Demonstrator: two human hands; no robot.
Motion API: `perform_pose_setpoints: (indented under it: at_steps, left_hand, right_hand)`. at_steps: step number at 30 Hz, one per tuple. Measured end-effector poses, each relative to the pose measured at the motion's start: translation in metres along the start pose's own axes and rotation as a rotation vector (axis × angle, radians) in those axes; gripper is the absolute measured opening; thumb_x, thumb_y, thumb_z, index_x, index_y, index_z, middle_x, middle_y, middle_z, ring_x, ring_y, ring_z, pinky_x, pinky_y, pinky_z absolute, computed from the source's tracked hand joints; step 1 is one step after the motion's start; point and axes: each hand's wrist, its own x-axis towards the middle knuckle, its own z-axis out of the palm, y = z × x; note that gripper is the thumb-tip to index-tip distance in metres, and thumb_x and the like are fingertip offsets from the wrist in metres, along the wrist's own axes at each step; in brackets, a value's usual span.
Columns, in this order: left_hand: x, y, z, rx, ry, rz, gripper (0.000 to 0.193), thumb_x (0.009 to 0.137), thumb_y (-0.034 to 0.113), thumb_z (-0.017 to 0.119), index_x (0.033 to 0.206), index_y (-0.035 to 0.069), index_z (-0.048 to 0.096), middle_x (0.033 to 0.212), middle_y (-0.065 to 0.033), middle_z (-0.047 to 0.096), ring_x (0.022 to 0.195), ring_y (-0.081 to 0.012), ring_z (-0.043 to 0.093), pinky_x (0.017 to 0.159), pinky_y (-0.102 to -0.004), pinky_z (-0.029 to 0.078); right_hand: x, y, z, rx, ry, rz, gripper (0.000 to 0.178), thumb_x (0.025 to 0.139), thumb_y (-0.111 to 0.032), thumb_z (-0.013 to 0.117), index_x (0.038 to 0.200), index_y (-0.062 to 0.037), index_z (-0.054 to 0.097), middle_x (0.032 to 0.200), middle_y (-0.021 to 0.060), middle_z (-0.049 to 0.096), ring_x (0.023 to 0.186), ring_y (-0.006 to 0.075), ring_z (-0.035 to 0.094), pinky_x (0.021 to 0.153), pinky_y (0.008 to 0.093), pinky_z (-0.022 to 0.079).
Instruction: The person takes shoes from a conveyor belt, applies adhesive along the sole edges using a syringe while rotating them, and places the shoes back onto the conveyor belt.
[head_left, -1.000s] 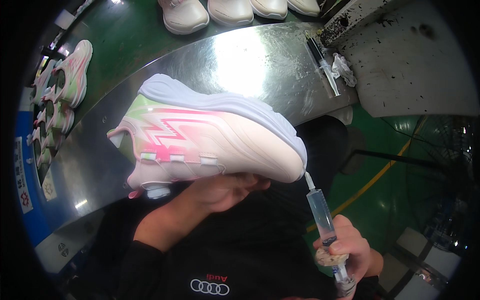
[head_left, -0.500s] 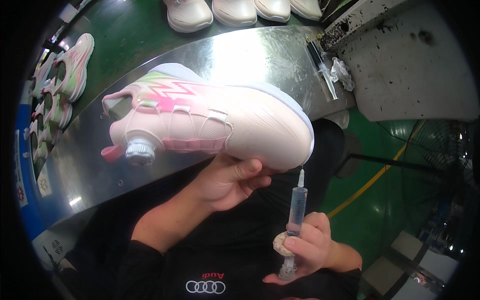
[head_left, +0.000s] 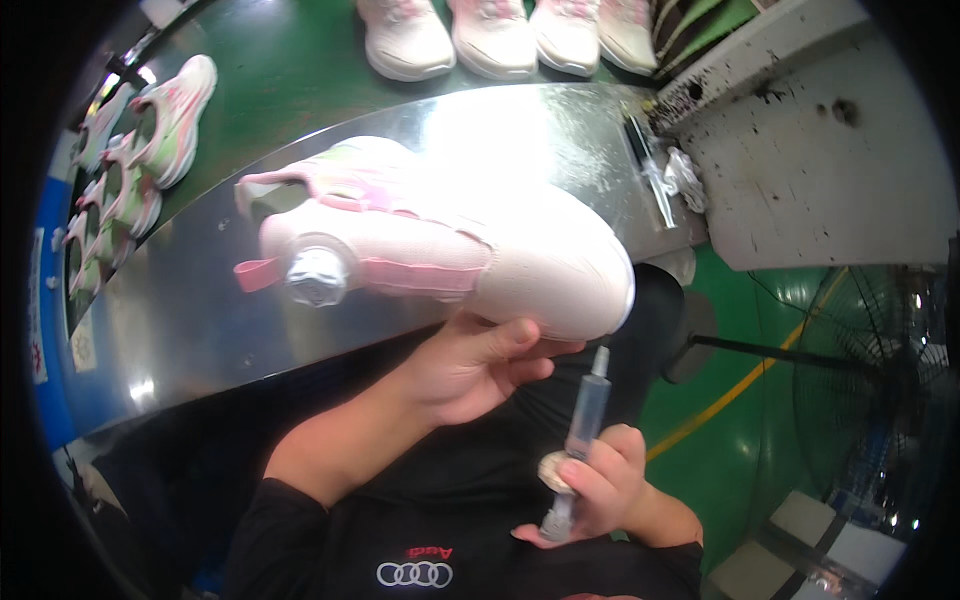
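Note:
My left hand holds a white and pink sneaker from underneath, above the edge of a shiny metal table. The shoe's upper faces me, showing a round dial fastener and a pink heel loop. My right hand grips a clear syringe upright, its tip just below the shoe's toe, not quite touching.
Several white sneakers stand in a row on the green belt beyond the table. More pink and green sneakers line the left. A second syringe and a crumpled rag lie at the table's right end. A floor fan stands to the right.
The sneaker has rolled in my left hand from its side to showing its upper and dial. The syringe has shifted left and stays just under the toe.

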Motion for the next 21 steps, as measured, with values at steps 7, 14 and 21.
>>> perform_pose_setpoints:
  at_steps: [7, 14, 21]
  left_hand:
    - [-0.038, 0.001, -0.019, -0.128, -0.106, -0.101, 0.046, 0.079, 0.007, 0.066, 0.121, 0.006, 0.047, 0.11, -0.0112, 0.059, 0.101, -0.0221, 0.058, 0.082, -0.0339, 0.05]
    - [-0.143, 0.039, -0.014, 0.171, 0.364, 0.212, 0.087, 0.063, 0.011, 0.071, 0.135, -0.005, 0.025, 0.129, -0.0189, 0.045, 0.117, -0.0291, 0.048, 0.101, -0.04, 0.037]
    - [-0.058, 0.128, -0.04, 0.284, 0.33, 0.518, 0.052, 0.084, 0.015, 0.056, 0.126, -0.008, 0.036, 0.123, -0.0193, 0.049, 0.111, -0.029, 0.052, 0.095, -0.0395, 0.044]
  right_hand:
    - [0.001, 0.031, -0.017, -0.104, 0.128, -0.046, 0.096, 0.055, -0.056, 0.076, 0.125, -0.008, 0.032, 0.093, 0.0123, 0.047, 0.08, 0.0261, 0.041, 0.069, 0.0378, 0.035]
    - [0.065, 0.112, 0.017, -0.096, 0.083, -0.037, 0.084, 0.056, -0.042, 0.079, 0.119, -0.0029, 0.04, 0.098, 0.0123, 0.049, 0.083, 0.0286, 0.042, 0.074, 0.0389, 0.035]
    - [0.101, 0.123, 0.031, -0.044, 0.097, -0.034, 0.082, 0.054, -0.038, 0.081, 0.117, -0.0022, 0.042, 0.1, 0.0135, 0.049, 0.086, 0.0288, 0.043, 0.077, 0.0383, 0.037]
